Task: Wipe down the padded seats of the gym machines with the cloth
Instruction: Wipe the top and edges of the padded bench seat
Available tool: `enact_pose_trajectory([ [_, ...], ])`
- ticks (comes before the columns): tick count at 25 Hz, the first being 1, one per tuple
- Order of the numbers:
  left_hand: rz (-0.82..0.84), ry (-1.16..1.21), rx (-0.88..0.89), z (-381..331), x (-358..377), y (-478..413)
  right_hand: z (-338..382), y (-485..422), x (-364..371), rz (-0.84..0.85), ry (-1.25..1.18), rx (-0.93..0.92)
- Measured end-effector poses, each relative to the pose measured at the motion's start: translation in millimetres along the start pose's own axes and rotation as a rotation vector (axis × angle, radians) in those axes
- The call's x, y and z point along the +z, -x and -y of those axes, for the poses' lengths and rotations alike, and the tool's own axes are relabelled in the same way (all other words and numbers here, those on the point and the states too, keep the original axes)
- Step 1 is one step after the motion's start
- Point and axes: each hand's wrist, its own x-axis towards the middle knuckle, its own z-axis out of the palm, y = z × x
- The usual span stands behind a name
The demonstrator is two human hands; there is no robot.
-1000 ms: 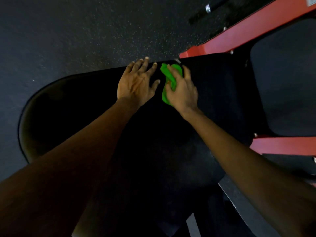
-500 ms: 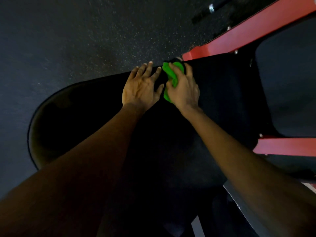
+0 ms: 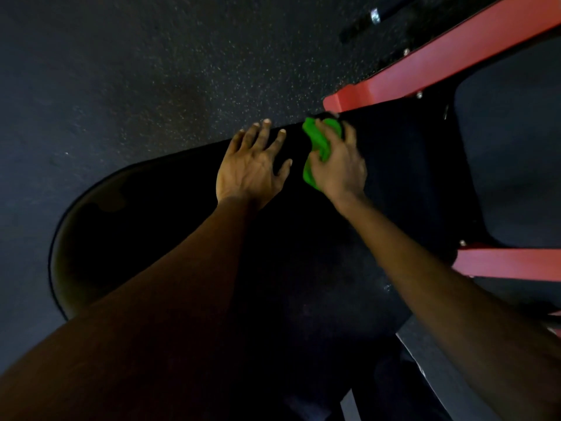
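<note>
The cloth [image 3: 319,140] lies bunched on the seat [image 3: 145,238], at its far rim near 1 o'clock, just under the red frame [image 3: 425,74]. The right hand [image 3: 340,168] presses on it, fingers curled round the green folds. At its 9 o'clock the left hand [image 3: 252,170] lies flat on the seat, fingers spread apart, tips at the rim. Both arms reach forward.

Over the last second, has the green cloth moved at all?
Yes, slightly: the green cloth, gripped by the right hand, has slid along the padded seat toward the end of the red frame.
</note>
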Motion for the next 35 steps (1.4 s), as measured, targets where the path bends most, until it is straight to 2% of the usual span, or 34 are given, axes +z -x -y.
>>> enact_pose_trajectory([
  [3, 0.0, -0.01, 0.0, 1, 1, -1, -11, 21, 5, 0.023, -0.016, -0.123],
  [9, -0.005, -0.014, 0.006, 0, 2, -1, -5, -10, 9, -0.052, -0.116, 0.079],
  [13, 0.02, -0.03, 0.006, 0, -1, 0, -10, 40, 14, 0.004, -0.139, -0.026],
  [15, 0.018, -0.03, 0.004, 0, -2, 1, -21, 34, 13, -0.012, -0.092, -0.083],
  [18, 0.011, -0.022, 0.001, 0, -2, 2, -28, -10, 12, -0.055, -0.028, -0.008],
  [22, 0.01, -0.027, -0.004, -1, 0, 2, -29, -36, 7, -0.091, -0.095, 0.091],
  [26, 0.01, -0.03, -0.007, 0, 0, 1, -25, 24, 13, -0.061, -0.147, 0.04],
  [29, 0.015, -0.028, -0.003, -2, 1, 2, -34, 57, 15, -0.043, -0.087, -0.024],
  [31, 0.009, -0.024, -0.003, -1, 1, 1, -45, 27, 13, -0.073, -0.043, 0.039],
  [35, -0.008, -0.051, 0.004, 0, 3, 3, -54, -45, 9, -0.129, -0.093, 0.276],
])
